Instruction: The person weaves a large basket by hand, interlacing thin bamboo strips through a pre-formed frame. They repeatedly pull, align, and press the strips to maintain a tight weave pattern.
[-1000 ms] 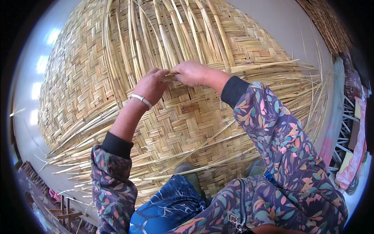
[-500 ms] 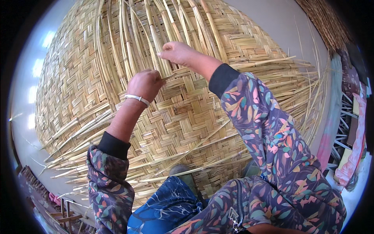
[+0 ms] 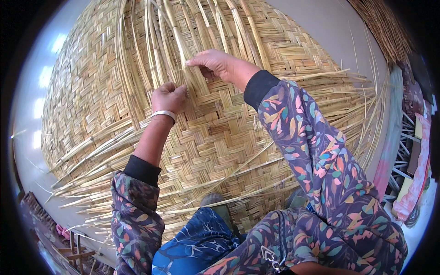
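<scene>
A large mat (image 3: 220, 151) of straw-coloured split reed strips, woven crosswise, spreads under both my hands. Long loose strips (image 3: 151, 41) run up its far half. My left hand (image 3: 167, 97), with a pale band on the wrist, is closed low over the weave near the ends of these strips; what its fingertips pinch is hidden. Just above and to its right, my right hand (image 3: 211, 64) has thumb and forefinger closed at the edge of a wide pale reed strip (image 3: 182, 43). The lower fingers of that hand curl beneath and are partly hidden.
Unwoven strip ends (image 3: 101, 146) fan out at the mat's left side, and more (image 3: 339, 101) at the right. My shoe (image 3: 211, 199) rests on the mat near my blue-clad knee. A metal rack (image 3: 405, 151) with cloths stands at right; a brown bundle of stalks (image 3: 385, 27) lies far right.
My left hand has moved slightly right, closer to my right hand. The wide pale strip now rises from my right fingertips, and the far loose strips have shifted a little.
</scene>
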The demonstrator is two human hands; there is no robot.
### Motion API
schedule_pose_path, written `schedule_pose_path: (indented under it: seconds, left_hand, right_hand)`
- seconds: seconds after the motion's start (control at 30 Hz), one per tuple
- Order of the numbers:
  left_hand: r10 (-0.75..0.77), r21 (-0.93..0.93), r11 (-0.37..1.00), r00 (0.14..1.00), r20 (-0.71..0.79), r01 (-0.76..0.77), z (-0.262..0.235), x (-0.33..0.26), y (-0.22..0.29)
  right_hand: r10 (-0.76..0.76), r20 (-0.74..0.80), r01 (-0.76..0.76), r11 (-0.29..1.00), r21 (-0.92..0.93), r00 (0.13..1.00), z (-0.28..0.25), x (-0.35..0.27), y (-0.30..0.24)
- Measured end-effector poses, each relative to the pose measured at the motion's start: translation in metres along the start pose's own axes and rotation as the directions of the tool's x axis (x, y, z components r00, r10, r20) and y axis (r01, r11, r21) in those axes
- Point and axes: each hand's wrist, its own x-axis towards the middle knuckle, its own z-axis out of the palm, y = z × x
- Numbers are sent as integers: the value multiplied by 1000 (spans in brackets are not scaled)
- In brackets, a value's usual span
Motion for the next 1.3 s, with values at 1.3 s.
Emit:
schedule_pose_path:
  seconds: [1.3]
  left_hand:
    - [173, 399, 858, 913, 369, -323, -14, 10, -5]
  right_hand:
    - [-294, -96, 176, 770, -613, 951, 9, -27, 23]
